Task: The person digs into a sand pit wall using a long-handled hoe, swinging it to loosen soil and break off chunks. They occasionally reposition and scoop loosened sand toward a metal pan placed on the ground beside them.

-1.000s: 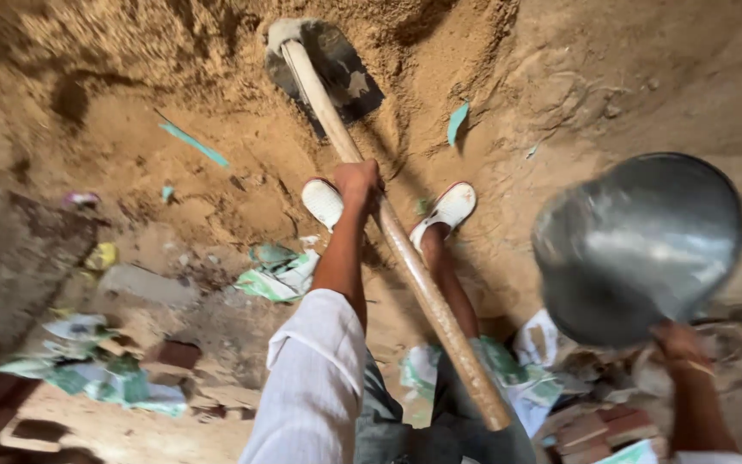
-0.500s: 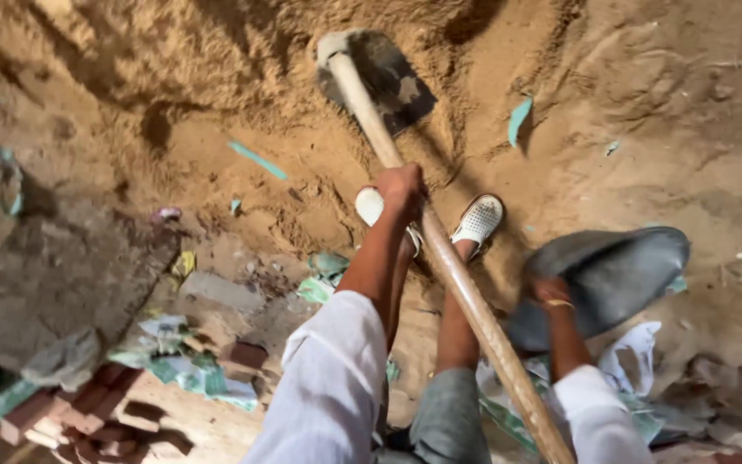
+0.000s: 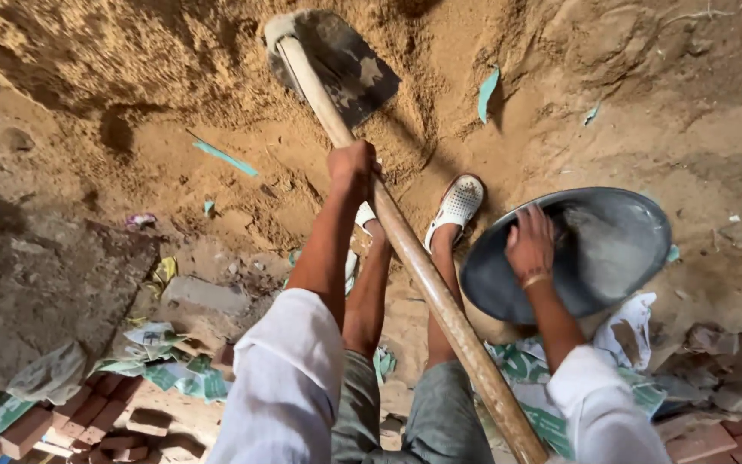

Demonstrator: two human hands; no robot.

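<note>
Head view: bricks (image 3: 122,423) beside sand (image 3: 173,51)

A long-handled hoe (image 3: 337,64) lies blade-down in the loose sand heap, its dark, mottled metal blade flat against the slope and its pale wooden handle running diagonally down toward the lower right. A round, shallow grey metal pan (image 3: 611,249) rests tilted on the sandy ground just right of the handle, hollow side up

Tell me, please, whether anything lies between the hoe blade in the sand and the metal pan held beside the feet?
Nothing solid blocks it. Between the hoe blade and the metal pan lies only loose sand and the sandalled foot, just left of the pan's rim.
</note>
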